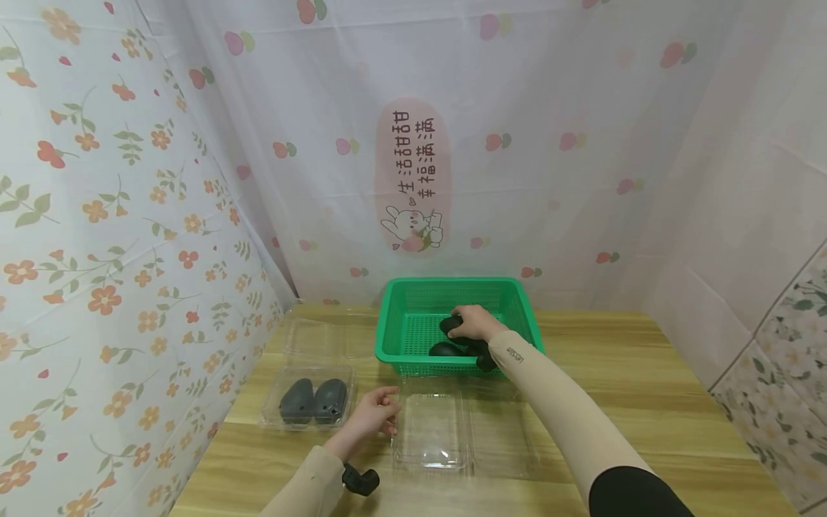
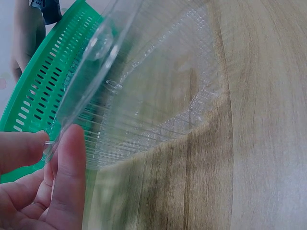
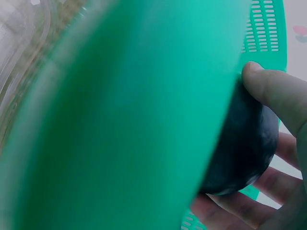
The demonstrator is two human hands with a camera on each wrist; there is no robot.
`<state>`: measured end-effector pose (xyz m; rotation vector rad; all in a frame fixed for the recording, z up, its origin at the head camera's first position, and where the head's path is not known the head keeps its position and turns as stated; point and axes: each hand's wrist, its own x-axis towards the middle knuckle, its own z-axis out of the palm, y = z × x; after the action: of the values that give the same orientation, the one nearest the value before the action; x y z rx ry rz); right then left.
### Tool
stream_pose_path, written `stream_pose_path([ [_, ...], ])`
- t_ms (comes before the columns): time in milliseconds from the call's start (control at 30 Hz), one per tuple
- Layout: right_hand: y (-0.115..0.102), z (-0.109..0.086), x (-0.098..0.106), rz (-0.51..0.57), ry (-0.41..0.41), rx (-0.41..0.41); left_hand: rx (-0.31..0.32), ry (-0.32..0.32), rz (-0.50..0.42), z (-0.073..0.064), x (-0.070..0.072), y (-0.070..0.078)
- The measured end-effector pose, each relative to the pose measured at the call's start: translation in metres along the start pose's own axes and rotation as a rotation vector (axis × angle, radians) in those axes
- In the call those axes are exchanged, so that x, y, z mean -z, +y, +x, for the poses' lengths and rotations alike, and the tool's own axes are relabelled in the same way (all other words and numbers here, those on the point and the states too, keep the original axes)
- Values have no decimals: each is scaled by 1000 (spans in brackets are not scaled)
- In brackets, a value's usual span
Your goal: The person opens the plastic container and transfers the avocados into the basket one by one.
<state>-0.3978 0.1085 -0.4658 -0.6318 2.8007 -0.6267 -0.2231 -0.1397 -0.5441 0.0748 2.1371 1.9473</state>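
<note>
My right hand [image 1: 477, 323] reaches into the green basket [image 1: 381, 337] and grips a dark avocado [image 1: 451, 327]. In the right wrist view the thumb and fingers curl round that avocado [image 3: 247, 143], partly hidden by the basket's wall. Below it another dark avocado [image 1: 446, 350] lies in the basket. At the near side, my left hand [image 1: 375, 415] pinches the rim of an opened clear plastic clamshell box [image 1: 431, 431] between thumb and fingers. The left wrist view shows the box's ribbed wall [image 2: 144, 129] rising from that pinch. Nothing lies inside this box.
To the left stands another clear clamshell box [image 1: 271, 424] holding two dark avocados [image 1: 313, 401], its lid [image 1: 311, 337] folded back. All sits on a wood-grain table [image 1: 607, 402]. Patterned cloth [image 1: 555, 143] hangs behind and at both sides. A black wrist device [image 1: 360, 480] is strapped to my left wrist.
</note>
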Motion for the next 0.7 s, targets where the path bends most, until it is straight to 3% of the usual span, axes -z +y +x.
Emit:
stream_pose_path([
  [700, 0, -4, -3, 19, -42, -6, 6, 3, -5, 2, 1, -1],
])
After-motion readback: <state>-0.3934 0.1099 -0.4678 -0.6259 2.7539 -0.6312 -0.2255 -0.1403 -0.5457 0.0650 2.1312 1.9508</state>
